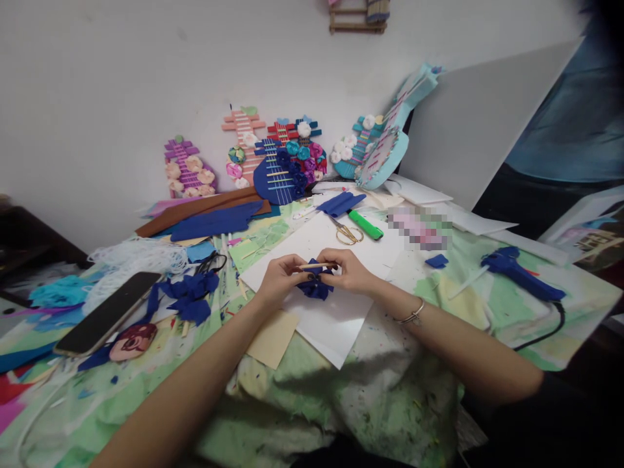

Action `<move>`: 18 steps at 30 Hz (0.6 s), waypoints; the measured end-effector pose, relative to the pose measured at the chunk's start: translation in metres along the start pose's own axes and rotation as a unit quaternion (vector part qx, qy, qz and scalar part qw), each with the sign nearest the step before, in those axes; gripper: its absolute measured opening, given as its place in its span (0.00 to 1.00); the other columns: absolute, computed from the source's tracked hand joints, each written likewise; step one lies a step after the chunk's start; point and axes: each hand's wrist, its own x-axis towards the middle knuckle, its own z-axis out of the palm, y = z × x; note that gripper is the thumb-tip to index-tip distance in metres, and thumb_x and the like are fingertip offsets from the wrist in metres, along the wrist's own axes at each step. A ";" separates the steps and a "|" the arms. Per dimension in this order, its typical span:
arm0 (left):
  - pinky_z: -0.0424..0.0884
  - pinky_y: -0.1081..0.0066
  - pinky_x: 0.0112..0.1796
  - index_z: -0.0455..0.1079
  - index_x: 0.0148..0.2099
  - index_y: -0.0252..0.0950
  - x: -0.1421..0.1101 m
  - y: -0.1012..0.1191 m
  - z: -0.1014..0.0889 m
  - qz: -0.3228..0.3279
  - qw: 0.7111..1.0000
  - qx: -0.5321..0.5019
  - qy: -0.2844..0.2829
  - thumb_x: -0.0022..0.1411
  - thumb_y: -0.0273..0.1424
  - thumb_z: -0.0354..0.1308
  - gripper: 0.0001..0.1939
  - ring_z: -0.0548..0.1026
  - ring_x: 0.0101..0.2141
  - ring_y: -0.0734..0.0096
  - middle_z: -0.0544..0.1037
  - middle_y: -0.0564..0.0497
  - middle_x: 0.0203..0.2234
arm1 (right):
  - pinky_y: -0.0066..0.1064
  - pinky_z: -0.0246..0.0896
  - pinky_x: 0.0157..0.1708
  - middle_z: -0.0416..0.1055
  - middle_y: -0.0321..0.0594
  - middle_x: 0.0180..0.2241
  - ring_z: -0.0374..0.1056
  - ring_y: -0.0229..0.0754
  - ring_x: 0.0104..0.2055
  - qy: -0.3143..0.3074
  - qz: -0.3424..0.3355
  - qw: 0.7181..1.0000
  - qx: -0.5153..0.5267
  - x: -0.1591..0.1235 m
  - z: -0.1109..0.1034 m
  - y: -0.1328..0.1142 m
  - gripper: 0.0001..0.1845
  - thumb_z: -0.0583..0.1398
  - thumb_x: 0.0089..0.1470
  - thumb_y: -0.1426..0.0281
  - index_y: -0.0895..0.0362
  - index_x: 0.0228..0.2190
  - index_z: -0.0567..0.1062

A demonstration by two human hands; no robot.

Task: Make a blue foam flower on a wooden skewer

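Note:
Over the white sheet (336,331), my left hand (284,276) and my right hand (351,273) meet with closed fingers. Between them is a dark blue crepe-paper piece (316,288) with petal-like edges. A thin wooden stick (314,265) lies across its top, its ends at the fingers of both hands. The fingertips press the paper, and part of it is hidden behind them. Just beyond the hands are gold-handled scissors (350,233) and a green cutter (365,225). A tan card (273,338) lies below my left hand.
A blue glue gun (524,273) with a black cord rests at right. To the left are a phone (110,312), cut blue paper (192,296) and white shredded strands (131,260). Decorated cardboard instruments, including a blue one (273,174), lean against the wall.

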 end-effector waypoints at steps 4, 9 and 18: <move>0.65 0.75 0.25 0.69 0.25 0.32 -0.001 0.002 0.002 -0.019 1.000 -0.009 0.011 0.38 0.34 0.72 0.16 0.70 0.21 0.75 0.74 0.54 0.19 | 0.25 0.49 0.27 0.59 0.31 0.21 0.54 0.33 0.25 0.001 0.045 0.999 0.008 0.001 0.001 0.003 0.03 0.57 0.40 0.72 0.58 0.22 0.67; 0.62 0.76 0.24 0.67 0.26 0.33 0.000 0.002 0.004 0.007 1.000 0.018 0.012 0.42 0.37 0.70 0.17 0.67 0.21 0.77 0.70 0.56 0.19 | 0.24 0.49 0.26 0.58 0.30 0.20 0.53 0.33 0.25 0.011 0.071 0.997 0.014 0.001 0.003 0.006 0.03 0.57 0.39 0.72 0.58 0.21 0.66; 0.62 0.75 0.26 0.66 0.28 0.34 0.001 -0.001 0.002 0.076 0.994 0.078 0.003 0.47 0.37 0.67 0.14 0.66 0.24 0.76 0.69 0.56 0.21 | 0.24 0.49 0.25 0.60 0.30 0.20 0.54 0.32 0.24 0.020 0.072 0.997 0.033 0.001 0.003 0.010 0.02 0.58 0.41 0.73 0.59 0.23 0.69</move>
